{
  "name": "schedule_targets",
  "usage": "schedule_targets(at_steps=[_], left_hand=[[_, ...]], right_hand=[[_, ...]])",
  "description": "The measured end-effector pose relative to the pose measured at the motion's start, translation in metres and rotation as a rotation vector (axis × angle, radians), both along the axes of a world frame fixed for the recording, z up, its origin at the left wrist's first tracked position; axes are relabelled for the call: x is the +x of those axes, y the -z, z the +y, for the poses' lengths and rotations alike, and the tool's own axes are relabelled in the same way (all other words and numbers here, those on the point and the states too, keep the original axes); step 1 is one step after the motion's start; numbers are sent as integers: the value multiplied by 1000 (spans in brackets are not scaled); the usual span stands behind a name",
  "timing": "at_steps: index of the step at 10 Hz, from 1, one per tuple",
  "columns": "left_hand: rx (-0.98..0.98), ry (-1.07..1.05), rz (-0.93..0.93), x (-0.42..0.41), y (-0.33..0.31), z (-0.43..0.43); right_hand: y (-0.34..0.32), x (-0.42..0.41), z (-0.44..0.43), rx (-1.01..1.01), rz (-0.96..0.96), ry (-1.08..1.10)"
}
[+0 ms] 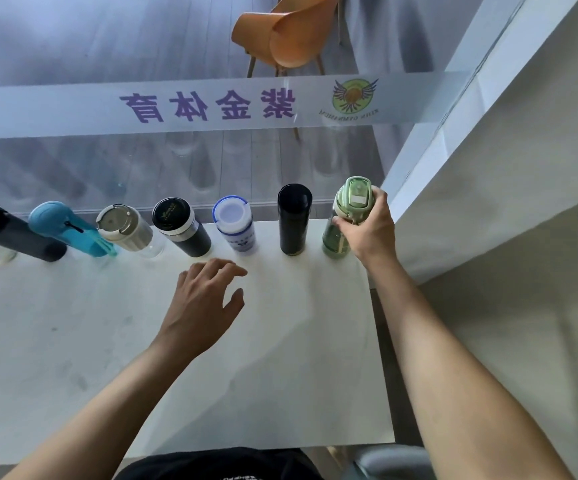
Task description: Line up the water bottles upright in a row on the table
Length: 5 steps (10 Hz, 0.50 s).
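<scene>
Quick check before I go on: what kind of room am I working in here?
Probably a sports or gym business's office or lobby, not a home. A glass partition carries a frosted band with lettering and a winged logo, an orange chair stands beyond it, and the bottles sit on a plain white table.

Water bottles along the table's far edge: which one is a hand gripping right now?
The green translucent bottle at the row's right end. The right hand grips it near its lid; the left hand hovers open, and the other six stand untouched.

Seven bottles upright along table, right hand apparently gripping green bottle
</scene>
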<state>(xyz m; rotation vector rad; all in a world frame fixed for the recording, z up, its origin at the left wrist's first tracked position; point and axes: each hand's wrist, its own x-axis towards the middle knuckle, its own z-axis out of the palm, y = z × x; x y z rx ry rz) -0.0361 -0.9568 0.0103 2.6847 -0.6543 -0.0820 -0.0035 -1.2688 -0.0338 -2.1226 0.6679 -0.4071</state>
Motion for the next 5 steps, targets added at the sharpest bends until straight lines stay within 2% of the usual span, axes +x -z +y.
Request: schedule_targets(at_steps=[2,3,5], left_hand=[[-27,-22,-28,3,-10,0],[-38,-26,-64,9,-22,12],[-104,-59,-146,11,-47,50]], right_hand=[[-19,-15,7,-27,-73,-15],[-39,-26,22,-198,-185,-55],[-69,-35,81,-256,-313,-151]])
